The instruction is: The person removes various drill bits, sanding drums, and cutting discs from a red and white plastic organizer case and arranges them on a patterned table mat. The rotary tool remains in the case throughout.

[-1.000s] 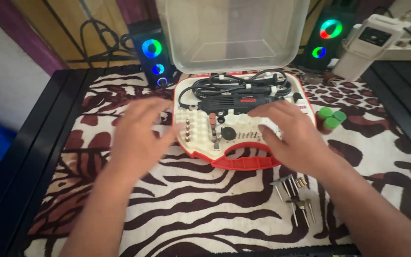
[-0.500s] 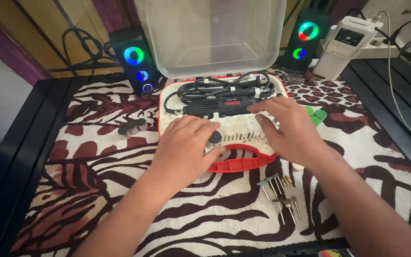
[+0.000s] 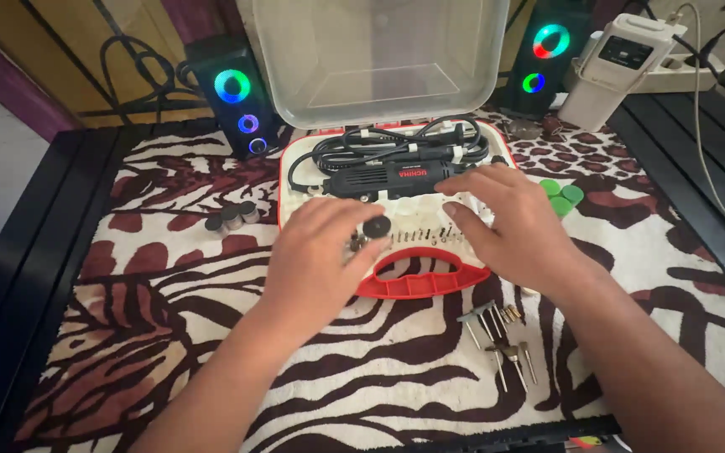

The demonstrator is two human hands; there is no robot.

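Left hand: left hand (image 3: 316, 252) lies palm down over the near left part of the red-and-white tool case (image 3: 291, 164); fingers curled close together, tips at a small black disc (image 3: 374, 226) and the bits beside it. Whether it pinches any of them cannot be told.
Right hand: right hand (image 3: 509, 222) palm down over the case's right part, fingers spread and slightly bent, tips near the black rotary tool (image 3: 388, 179).
Case: sits at the far middle of the table, clear lid (image 3: 379, 59) standing open, red handle (image 3: 421, 281) toward the person, coiled cord behind the tool.
Edges and room: loose metal bits (image 3: 497, 340) lie near the front edge, right of centre; green caps (image 3: 560, 197) just right of the case; small grey drums (image 3: 230, 218) to its left. Lit speakers (image 3: 237, 92) at the back edge. Striped cloth (image 3: 127, 335) front left lies bare.
Change: half a second ago the left hand covered the disc; now it has slid left and the disc shows. The right hand has held its place.
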